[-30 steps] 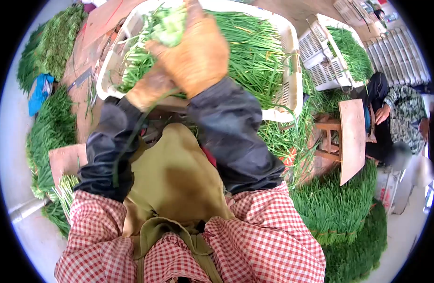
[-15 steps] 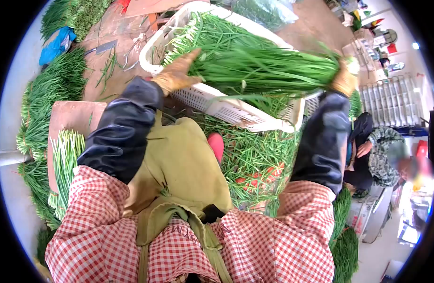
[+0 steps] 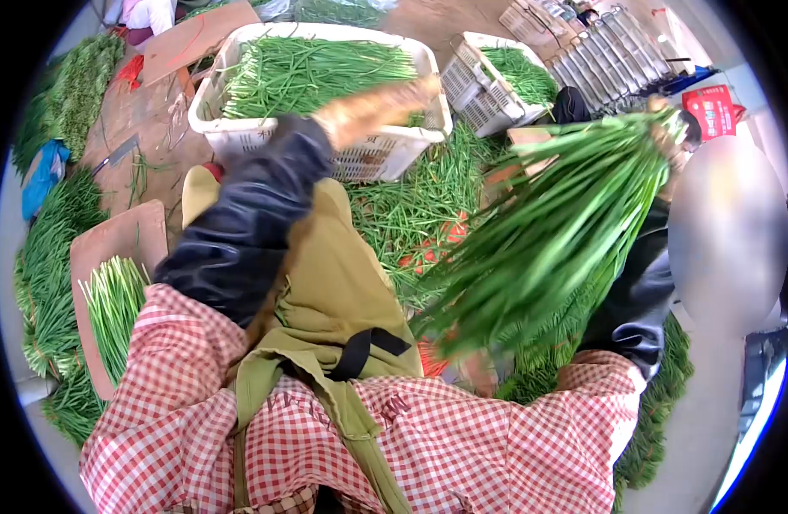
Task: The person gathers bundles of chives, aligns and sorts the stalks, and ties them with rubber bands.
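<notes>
A large bunch of long green stalks (image 3: 557, 227) hangs from my right hand (image 3: 668, 141), which is closed round its root end at the right; the leafy ends fan out down and left, blurred by motion. My left hand (image 3: 377, 107), in an orange-brown glove, reaches over the front rim of a white basket (image 3: 377, 154). Its fingers are smeared, so I cannot make out their pose. More green stalks (image 3: 317, 73) lie inside the basket.
A second white basket (image 3: 475, 90) with greens stands behind at the right. Loose stalks (image 3: 420, 197) cover the floor beyond my knees. At the left, cut stalks (image 3: 116, 313) rest on a brown board (image 3: 146, 231), beside piled bundles (image 3: 56, 265). Another person is partly visible at the top left.
My right hand has swung the bunch away from the basket, rightward and nearer to me. My left hand has moved right across the basket's front. The view has shifted.
</notes>
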### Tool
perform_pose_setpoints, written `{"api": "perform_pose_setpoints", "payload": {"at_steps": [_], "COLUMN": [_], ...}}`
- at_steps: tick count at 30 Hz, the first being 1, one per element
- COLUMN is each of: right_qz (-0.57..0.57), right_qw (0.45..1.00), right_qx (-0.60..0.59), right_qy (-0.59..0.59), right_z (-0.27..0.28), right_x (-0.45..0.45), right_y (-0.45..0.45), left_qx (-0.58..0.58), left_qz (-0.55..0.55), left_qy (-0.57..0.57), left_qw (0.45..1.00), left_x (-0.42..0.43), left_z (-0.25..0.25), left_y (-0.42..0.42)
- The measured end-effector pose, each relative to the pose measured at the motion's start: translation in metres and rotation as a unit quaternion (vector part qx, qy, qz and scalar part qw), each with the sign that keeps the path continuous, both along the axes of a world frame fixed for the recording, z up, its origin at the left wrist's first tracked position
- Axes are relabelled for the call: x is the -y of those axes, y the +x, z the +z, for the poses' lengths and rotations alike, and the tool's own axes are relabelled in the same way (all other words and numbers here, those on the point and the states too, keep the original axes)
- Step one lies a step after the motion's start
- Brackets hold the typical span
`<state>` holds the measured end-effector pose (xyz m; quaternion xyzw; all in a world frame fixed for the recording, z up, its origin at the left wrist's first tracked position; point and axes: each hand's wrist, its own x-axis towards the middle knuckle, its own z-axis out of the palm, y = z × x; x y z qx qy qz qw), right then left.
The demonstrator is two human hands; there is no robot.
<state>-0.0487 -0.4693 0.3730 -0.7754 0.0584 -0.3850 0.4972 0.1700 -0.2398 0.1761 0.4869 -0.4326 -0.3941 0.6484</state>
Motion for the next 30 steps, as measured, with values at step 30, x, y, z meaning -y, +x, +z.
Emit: {"api": "perform_pose_setpoints", "payload": {"at_steps": [30], "right_qz": [0.243], "right_qw": [0.466], "right_qx": [-0.723], "right_qy": [0.449], "right_z": [-0.332], "right_x": [-0.018], "right_y": [-0.004], "left_qx": [-0.711], "left_qz": [-0.064], "left_qy": [0.356], "left_qw": [0.603], "left_x": [0.06], "left_z": [-0.223], "left_y": [-0.187]}}
